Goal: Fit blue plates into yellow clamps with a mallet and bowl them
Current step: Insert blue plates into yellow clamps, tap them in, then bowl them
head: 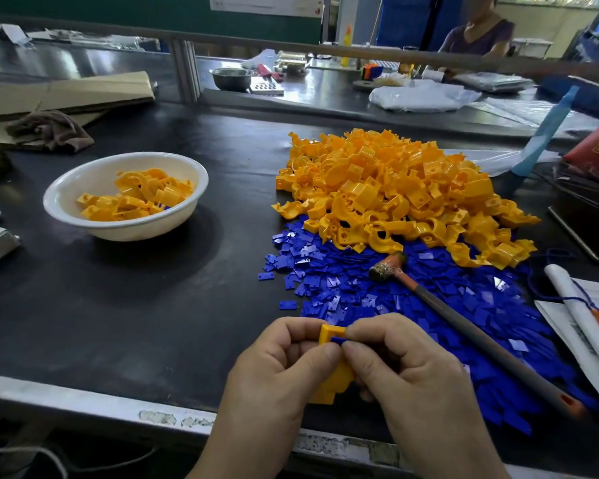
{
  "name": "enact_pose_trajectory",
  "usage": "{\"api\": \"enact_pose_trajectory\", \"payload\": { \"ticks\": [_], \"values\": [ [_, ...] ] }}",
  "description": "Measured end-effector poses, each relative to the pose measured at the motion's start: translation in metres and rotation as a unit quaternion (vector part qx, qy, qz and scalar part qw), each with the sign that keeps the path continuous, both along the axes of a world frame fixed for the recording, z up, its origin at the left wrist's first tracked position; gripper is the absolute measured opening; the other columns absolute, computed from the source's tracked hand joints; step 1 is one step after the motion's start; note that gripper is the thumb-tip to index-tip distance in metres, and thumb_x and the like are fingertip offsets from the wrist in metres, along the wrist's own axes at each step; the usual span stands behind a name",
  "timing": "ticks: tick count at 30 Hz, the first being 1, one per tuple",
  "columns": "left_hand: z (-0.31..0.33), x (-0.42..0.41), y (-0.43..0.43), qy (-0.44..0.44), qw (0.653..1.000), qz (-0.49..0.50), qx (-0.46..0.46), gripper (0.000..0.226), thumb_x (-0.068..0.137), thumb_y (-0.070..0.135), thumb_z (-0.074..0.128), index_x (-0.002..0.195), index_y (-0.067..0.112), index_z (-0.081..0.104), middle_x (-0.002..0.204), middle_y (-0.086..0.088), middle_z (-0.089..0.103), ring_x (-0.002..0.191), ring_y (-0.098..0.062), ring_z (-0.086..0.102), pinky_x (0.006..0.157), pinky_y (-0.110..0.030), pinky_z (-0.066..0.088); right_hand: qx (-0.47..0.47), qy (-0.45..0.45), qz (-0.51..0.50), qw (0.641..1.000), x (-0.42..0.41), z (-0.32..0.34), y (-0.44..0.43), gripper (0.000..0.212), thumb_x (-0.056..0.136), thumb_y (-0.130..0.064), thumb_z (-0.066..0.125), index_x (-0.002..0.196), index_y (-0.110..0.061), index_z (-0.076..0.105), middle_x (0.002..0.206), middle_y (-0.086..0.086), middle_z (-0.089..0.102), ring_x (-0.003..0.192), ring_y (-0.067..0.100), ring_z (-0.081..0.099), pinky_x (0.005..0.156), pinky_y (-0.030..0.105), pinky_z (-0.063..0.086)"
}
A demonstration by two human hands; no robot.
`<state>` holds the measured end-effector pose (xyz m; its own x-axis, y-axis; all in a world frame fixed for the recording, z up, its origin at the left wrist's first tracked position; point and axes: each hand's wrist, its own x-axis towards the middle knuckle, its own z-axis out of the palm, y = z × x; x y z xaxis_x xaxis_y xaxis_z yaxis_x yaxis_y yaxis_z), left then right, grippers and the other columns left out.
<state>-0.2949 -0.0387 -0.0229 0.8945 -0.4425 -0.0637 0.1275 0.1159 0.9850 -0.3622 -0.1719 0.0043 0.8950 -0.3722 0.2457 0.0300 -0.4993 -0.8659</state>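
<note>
My left hand curls round a yellow clamp; my right hand pinches a blue plate into its slot. I judge the fitting half done. Next I need the mallet, just right of my fingers, then the bowl, well off to their left.

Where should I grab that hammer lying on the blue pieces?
Grip the mallet by its grey handle, near the orange tail end, coming from above on the right. It lies flat on the blue plates, head pointing away, tail closest to the right hand.

Blue plate, seemingly inside yellow clamp
</note>
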Motion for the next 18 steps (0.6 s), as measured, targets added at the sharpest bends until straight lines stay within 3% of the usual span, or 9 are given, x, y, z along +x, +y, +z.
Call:
{"api": "enact_pose_trajectory", "payload": {
  "ticks": [3,5,8,11,14,18],
  "values": [
    [0.0003,-0.0009,-0.0009,0.013,1.000,0.010,-0.010,0.026,0.065,0.034,0.083,0.089,0.029,0.074,0.079,-0.008,0.075,0.067,-0.012,0.070,0.055,-0.019,0.052,-0.013,-0.003,0.005,1.000,0.0006,-0.0008,0.0005,0.015,0.079,-0.022,0.071,0.084,-0.036,0.070,0.092,-0.011,0.063,0.089,0.009,0.061,0.067,0.017,0.050],
    [0.0004,-0.0018,-0.0007,0.012,1.000,0.013,-0.015,0.022,0.065,0.029,0.077,0.087,0.028,0.075,0.077,-0.008,0.075,0.065,-0.012,0.070,0.053,-0.019,0.052,0.004,0.006,-0.002,1.000,0.0014,-0.0019,0.0007,0.019,0.077,-0.023,0.072,0.086,-0.039,0.067,0.093,-0.013,0.062,0.090,0.007,0.060,0.070,0.016,0.050],
    [0.0015,-0.0032,0.0013,0.003,1.000,0.011,-0.011,0.022,0.065,0.030,0.071,0.087,0.029,0.075,0.077,-0.007,0.075,0.064,-0.012,0.070,0.052,-0.018,0.052,0.114,0.057,0.016,0.992,0.0030,-0.0031,0.0006,0.027,0.076,-0.027,0.073,0.093,-0.045,0.064,0.094,-0.014,0.065,0.087,0.005,0.063,0.070,0.020,0.055],
    [0.0039,-0.0042,0.0031,-0.001,1.000,0.008,-0.006,0.025,0.061,0.034,0.074,0.086,0.029,0.075,0.078,-0.006,0.074,0.065,-0.012,0.070,0.053,-0.018,0.052,0.206,0.073,0.056,0.974,0.0054,-0.0010,-0.0004,0.021,0.070,-0.034,0.073,0.090,-0.035,0.070,0.088,-0.005,0.070,0.081,0.012,0.067,0.070,0.027,0.057],
    [0.0031,-0.0032,0.0033,0.000,1.000,0.005,-0.001,0.022,0.064,0.034,0.072,0.085,0.029,0.075,0.078,-0.007,0.074,0.066,-0.013,0.070,0.055,-0.018,0.052,0.277,0.063,0.074,0.956,0.0070,-0.0005,-0.0010,0.028,0.062,-0.037,0.076,0.088,-0.026,0.073,0.084,0.003,0.071,0.077,0.017,0.067,0.071,0.030,0.056],
    [0.0008,-0.0026,0.0023,0.008,1.000,0.012,-0.003,0.041,0.054,0.050,0.071,0.088,0.027,0.074,0.079,-0.009,0.074,0.070,-0.019,0.069,0.061,-0.029,0.054,0.339,0.061,0.089,0.935,0.0084,0.0024,-0.0012,0.033,0.055,-0.037,0.080,0.084,-0.021,0.074,0.079,0.005,0.071,0.073,0.019,0.066,0.072,0.036,0.057]
  ]
}}
